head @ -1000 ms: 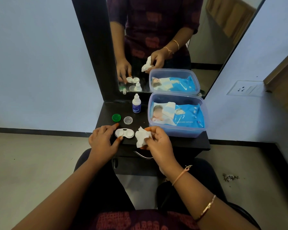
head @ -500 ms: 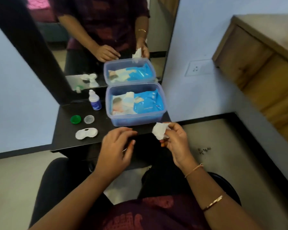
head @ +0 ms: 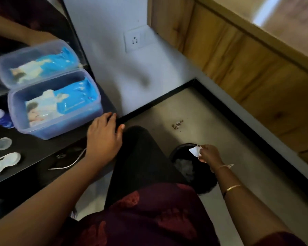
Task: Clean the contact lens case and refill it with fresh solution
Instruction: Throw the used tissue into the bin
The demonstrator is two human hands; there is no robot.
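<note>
Contact lens case (head: 4, 163): white, twin wells, uncapped; lies on the black table (head: 43, 150) near its front edge, far left of the view.

Case flat, touched by neither hand. Clear cap (head: 3, 143) just behind it; solution bottle (head: 0, 118) farther back, blurred and partly cut off. Open plastic box (head: 60, 127) holding a blue wipes pack (head: 75, 100) stands at the table's right end. Left hand (head: 105, 134): arm reaching forward, palm down, fingers straight, tips at the table's right corner beside the box, holding nothing. Right hand (head: 209, 156): arm stretched down to the right, thumb and fingertips pinching a small white wipe (head: 195, 150) above a black bin (head: 203, 180) on the floor; pale contents, possibly crumpled tissue.
</note>
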